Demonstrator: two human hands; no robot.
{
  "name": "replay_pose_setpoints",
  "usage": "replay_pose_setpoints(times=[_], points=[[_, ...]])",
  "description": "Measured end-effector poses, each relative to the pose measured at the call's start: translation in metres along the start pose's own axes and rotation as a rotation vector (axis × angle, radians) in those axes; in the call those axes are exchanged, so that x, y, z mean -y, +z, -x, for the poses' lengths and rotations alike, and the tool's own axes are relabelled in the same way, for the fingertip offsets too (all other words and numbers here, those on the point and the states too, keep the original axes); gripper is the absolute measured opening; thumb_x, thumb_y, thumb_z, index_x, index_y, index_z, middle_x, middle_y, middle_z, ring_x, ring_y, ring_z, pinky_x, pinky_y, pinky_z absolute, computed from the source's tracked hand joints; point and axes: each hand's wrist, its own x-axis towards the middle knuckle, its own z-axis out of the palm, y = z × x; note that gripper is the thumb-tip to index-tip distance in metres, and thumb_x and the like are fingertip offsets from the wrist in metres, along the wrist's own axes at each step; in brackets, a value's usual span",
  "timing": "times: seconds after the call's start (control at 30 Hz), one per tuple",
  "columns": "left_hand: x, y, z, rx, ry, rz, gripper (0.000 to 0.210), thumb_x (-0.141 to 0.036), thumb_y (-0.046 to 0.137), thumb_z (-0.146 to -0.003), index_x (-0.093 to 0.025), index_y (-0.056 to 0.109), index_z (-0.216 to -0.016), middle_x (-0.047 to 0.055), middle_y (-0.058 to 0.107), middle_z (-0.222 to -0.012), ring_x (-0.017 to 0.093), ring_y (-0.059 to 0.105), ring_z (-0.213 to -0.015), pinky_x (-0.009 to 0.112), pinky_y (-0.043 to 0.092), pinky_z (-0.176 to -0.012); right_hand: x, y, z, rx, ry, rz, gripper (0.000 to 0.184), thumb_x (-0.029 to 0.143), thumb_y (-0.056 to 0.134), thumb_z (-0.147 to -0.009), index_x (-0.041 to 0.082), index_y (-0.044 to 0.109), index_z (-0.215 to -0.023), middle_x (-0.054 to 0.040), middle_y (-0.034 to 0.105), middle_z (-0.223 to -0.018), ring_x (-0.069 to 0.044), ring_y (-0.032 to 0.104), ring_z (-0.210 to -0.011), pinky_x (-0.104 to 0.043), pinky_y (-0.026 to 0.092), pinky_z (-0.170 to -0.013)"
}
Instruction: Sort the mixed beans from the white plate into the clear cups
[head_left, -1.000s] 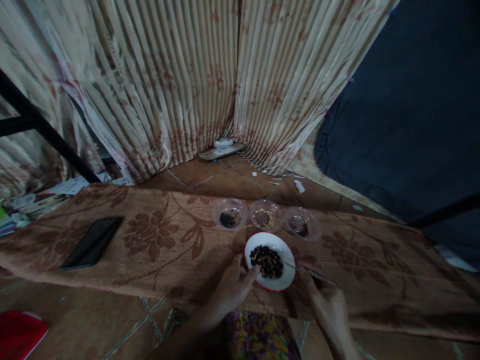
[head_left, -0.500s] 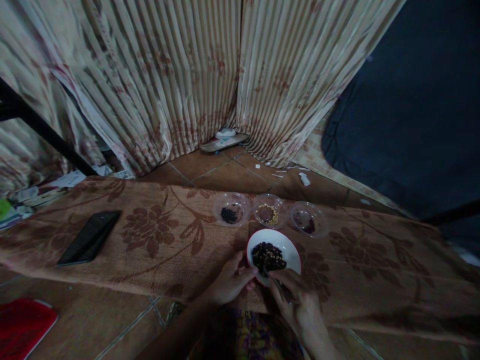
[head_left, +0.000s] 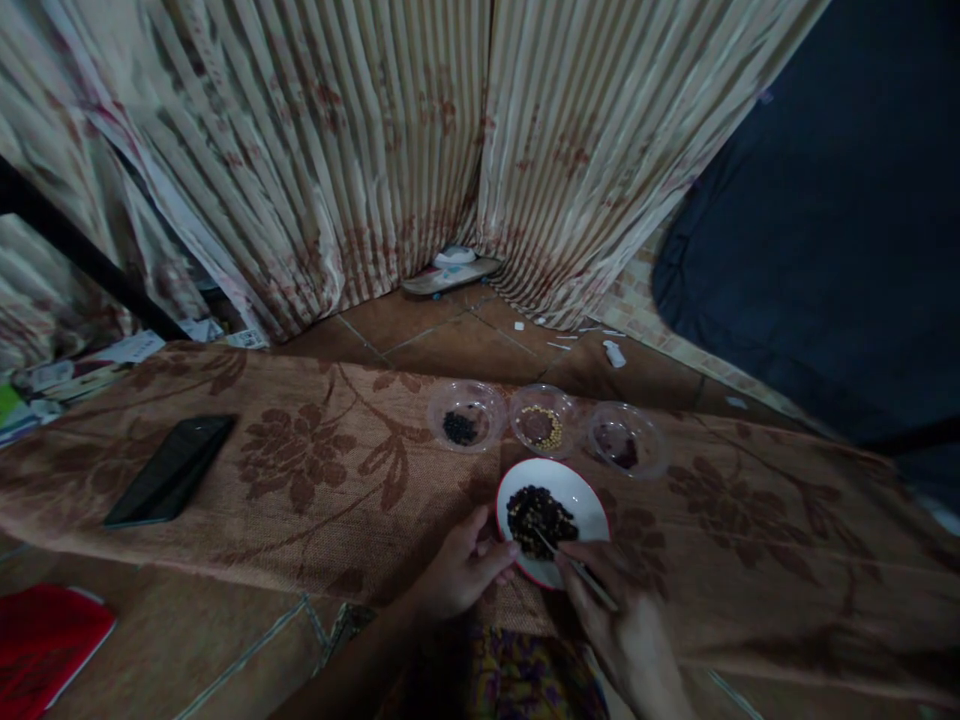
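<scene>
A white bowl with a red rim holds a heap of mixed dark and pale beans. My left hand grips its near left edge, the thumb on the rim and the fingers at the side. In my right hand is a slim metal tool that looks like tweezers; its tip reaches into the beans. Just beyond stand three clear plastic bowls: the left bowl with black beans, the middle bowl with yellow beans, the right bowl with dark red beans.
A dark phone lies on the left of the cloth-covered table. Past the far edge, a skateboard and small white scraps lie on the tiled floor. Striped curtains hang behind. Red fabric is at lower left.
The tweezers in my right hand have shifted, and more of their shaft shows over the beans. My left hand still holds the bowl. The whole view has moved slightly.
</scene>
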Motion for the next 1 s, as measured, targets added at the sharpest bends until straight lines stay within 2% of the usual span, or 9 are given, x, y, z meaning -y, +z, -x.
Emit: replay_pose_setpoints(times=[0.1,0.27,0.43,0.47,0.57,0.7,0.83,0.93,1.0], points=[[0.000,0.000,0.000,0.009,-0.002,0.008,0.045,-0.046,0.063,-0.085,-0.016,0.051,-0.117,0.000,0.063,-0.078,0.012,0.060,-0.063,0.024,0.051,-0.061,0.003,-0.006,0.004,-0.053,0.022,-0.059,0.016,0.032,0.058,-0.089,0.023,0.071,-0.090,-0.0071,0.071,-0.092,-0.019,0.069,-0.084,-0.029,0.056,-0.075],[0.003,0.000,-0.002,-0.011,-0.014,0.017,0.051,-0.045,0.065,-0.083,-0.016,0.050,-0.121,0.001,0.064,-0.078,0.013,0.061,-0.062,0.025,0.051,-0.059,-0.017,-0.018,-0.008,-0.161,0.045,-0.010,0.019,0.034,0.056,-0.089,0.021,0.069,-0.094,-0.0086,0.069,-0.098,-0.020,0.067,-0.089,-0.030,0.055,-0.078],[0.002,0.000,-0.002,-0.005,0.000,0.005,0.052,-0.046,0.065,-0.084,-0.015,0.049,-0.123,0.001,0.063,-0.077,0.013,0.061,-0.063,0.025,0.051,-0.059,-0.009,-0.016,0.008,0.039,0.030,-0.007,0.020,0.033,0.054,-0.092,0.022,0.071,-0.091,-0.0082,0.071,-0.094,-0.020,0.068,-0.086,-0.030,0.056,-0.076],[0.002,0.000,-0.002,-0.008,0.003,-0.003,0.053,-0.047,0.065,-0.083,-0.015,0.050,-0.122,0.001,0.063,-0.076,0.013,0.061,-0.062,0.025,0.050,-0.059,-0.006,-0.016,0.013,0.044,0.034,-0.019,0.019,0.032,0.055,-0.092,0.022,0.071,-0.092,-0.0080,0.071,-0.096,-0.020,0.068,-0.086,-0.029,0.056,-0.076],[-0.001,0.000,-0.002,-0.009,-0.003,-0.016,0.055,-0.048,0.066,-0.082,-0.014,0.051,-0.122,0.000,0.062,-0.072,0.013,0.060,-0.059,0.025,0.050,-0.058,-0.007,-0.017,0.016,-0.044,0.029,-0.010,0.016,0.031,0.058,-0.090,0.023,0.070,-0.097,-0.0071,0.071,-0.101,-0.020,0.069,-0.090,-0.029,0.056,-0.079],[0.000,0.000,-0.002,-0.012,-0.010,0.007,0.057,-0.048,0.067,-0.081,-0.015,0.049,-0.124,0.000,0.062,-0.072,0.013,0.060,-0.060,0.025,0.050,-0.058,-0.026,-0.016,-0.002,-0.131,-0.040,0.082,0.019,0.032,0.058,-0.090,0.022,0.070,-0.099,-0.0072,0.072,-0.098,-0.021,0.069,-0.088,-0.033,0.057,-0.077],[0.000,0.001,-0.001,-0.019,0.005,-0.008,0.054,-0.048,0.065,-0.083,-0.014,0.050,-0.122,0.000,0.062,-0.071,0.013,0.060,-0.059,0.025,0.049,-0.057,-0.026,-0.020,-0.009,-0.020,-0.171,0.103,0.020,0.031,0.054,-0.092,0.022,0.071,-0.096,-0.0067,0.074,-0.093,-0.021,0.070,-0.085,-0.033,0.058,-0.074],[0.000,0.001,-0.001,-0.013,0.009,-0.005,0.053,-0.048,0.065,-0.083,-0.015,0.051,-0.122,0.000,0.062,-0.071,0.013,0.061,-0.060,0.025,0.050,-0.057,-0.010,-0.029,-0.002,0.108,-0.140,0.082,0.018,0.031,0.054,-0.093,0.024,0.071,-0.096,-0.0048,0.074,-0.094,-0.019,0.071,-0.084,-0.028,0.058,-0.072],[-0.001,0.001,-0.002,-0.007,-0.001,0.008,0.054,-0.047,0.066,-0.082,-0.015,0.050,-0.123,0.001,0.063,-0.074,0.014,0.061,-0.061,0.026,0.050,-0.058,-0.004,-0.033,0.001,0.139,-0.118,0.058,0.017,0.030,0.054,-0.093,0.024,0.070,-0.097,-0.0040,0.074,-0.096,-0.017,0.071,-0.086,-0.025,0.058,-0.074]])
